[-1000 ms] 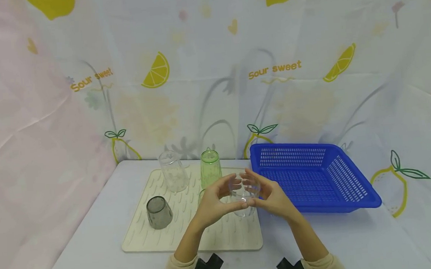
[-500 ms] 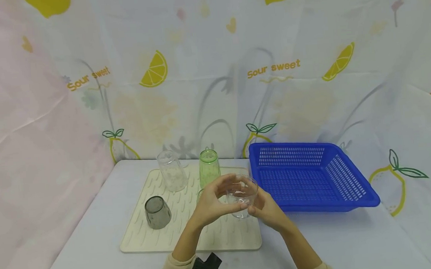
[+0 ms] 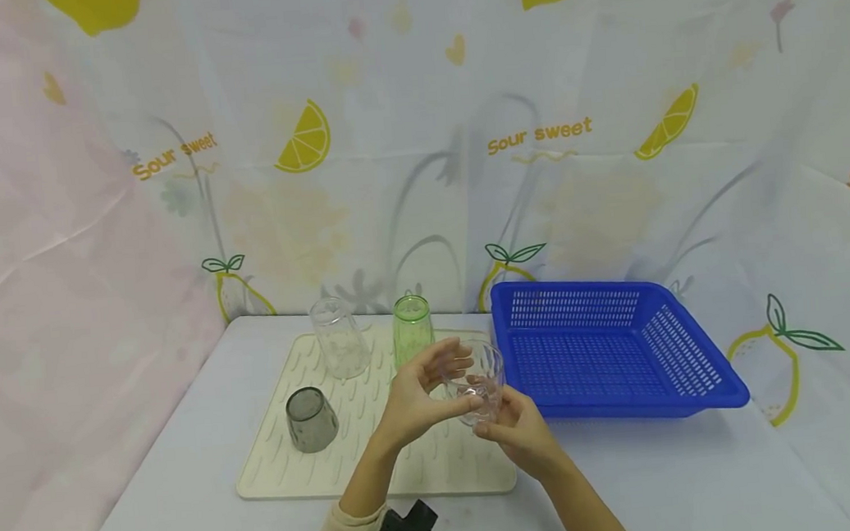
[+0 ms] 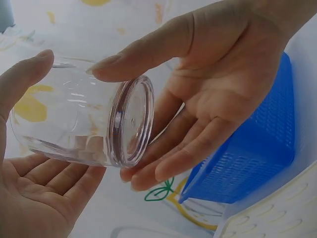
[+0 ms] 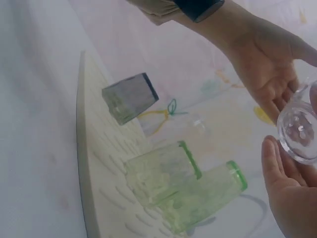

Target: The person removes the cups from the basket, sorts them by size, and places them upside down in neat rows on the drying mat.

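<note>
A clear drinking glass (image 3: 485,364) is held between both hands above the mat, tilted with its thick base (image 4: 132,121) toward the right hand. My left hand (image 3: 415,398) holds the glass round its side, thumb on the near face and fingers behind. Lower down, the right hand (image 3: 522,436) grips it by the base end, thumb and fingers on opposite sides. In the right wrist view the glass (image 5: 299,130) is cut off by the frame edge. On the ribbed cream mat (image 3: 277,473) stand a grey glass (image 3: 312,421), a tall clear glass (image 3: 340,341) and a green glass (image 3: 412,328).
A second green glass (image 5: 163,171) shows on the mat in the right wrist view; the left hand mostly hides it from the head camera. A blue perforated basket (image 3: 627,403) stands right of the mat on the white table (image 3: 175,497). Lemon-print cloth (image 3: 390,194) hangs behind.
The right hand has slid down from the glass's side to its base end. The glass has turned and tilted a little between the hands. The left hand stays nearly in place.
</note>
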Demonstrator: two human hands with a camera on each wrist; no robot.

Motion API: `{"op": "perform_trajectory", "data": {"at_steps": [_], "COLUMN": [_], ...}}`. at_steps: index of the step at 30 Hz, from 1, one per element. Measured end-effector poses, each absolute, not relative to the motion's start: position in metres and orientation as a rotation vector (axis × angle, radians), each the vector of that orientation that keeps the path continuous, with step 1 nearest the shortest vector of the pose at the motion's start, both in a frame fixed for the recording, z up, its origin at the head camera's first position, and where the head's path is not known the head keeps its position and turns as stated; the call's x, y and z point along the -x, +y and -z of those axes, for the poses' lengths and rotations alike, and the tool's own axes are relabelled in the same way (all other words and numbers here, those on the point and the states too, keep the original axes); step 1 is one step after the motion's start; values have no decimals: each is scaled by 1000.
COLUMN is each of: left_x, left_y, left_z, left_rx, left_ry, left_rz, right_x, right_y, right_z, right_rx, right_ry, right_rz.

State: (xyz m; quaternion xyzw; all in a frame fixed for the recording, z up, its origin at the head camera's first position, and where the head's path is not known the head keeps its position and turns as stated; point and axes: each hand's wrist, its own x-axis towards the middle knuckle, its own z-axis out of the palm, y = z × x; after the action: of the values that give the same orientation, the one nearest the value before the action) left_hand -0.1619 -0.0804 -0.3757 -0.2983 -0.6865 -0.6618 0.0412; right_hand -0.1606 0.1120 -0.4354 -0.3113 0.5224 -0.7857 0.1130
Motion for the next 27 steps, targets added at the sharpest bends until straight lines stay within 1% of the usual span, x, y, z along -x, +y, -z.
{"op": "perform_trajectory", "data": {"at_steps": [4, 7, 16, 27], "left_x": [161, 161, 158, 157], "left_y": [-84, -88, -92, -88], "left_z": [376, 377, 388, 390], "left_rx": [920, 931, 951, 1024], "left_ry": [-2107, -2137, -2322, -2337], "left_rz": [2047, 2041, 1962, 2034], "right_x": [161, 162, 168, 173], "right_y": [116, 122, 135, 141], "right_z": [434, 430, 403, 378], "right_rx": [978, 964, 1018, 1223], "right_ry": [1509, 1530, 1612, 1749], "right_rz": [2364, 2395, 2466, 2266]}}
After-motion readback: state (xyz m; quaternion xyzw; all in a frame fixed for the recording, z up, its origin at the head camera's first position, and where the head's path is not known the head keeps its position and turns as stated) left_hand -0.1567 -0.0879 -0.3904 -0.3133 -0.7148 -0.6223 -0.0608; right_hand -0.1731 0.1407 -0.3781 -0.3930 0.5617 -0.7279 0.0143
